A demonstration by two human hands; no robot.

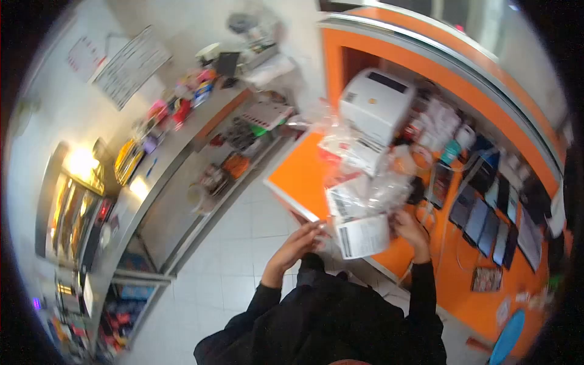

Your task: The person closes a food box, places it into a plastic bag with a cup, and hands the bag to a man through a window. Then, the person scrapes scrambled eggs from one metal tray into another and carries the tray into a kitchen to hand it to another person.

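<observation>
A clear plastic package [389, 190] with white printed paper at its front is before me, over the orange counter's near edge. Its lower part shows a white printed label [364, 237] with a dark barcode-like strip. My right hand [411, 230] has its fingers curled at the right edge of the package, gripping it there. To the left of the label is my left hand [298, 244], fingers stretched towards the label's edge. I see nothing held in it. Motion blur hides the exact finger contact.
A white label printer [376, 104] stands on the orange counter [298, 173]. Several phones [480, 222] lie on the right, with cables and a small patterned box [486, 279]. A blue oval object [507, 337] is at lower right. Along the left wall runs a metal shelf [159, 176] with goods.
</observation>
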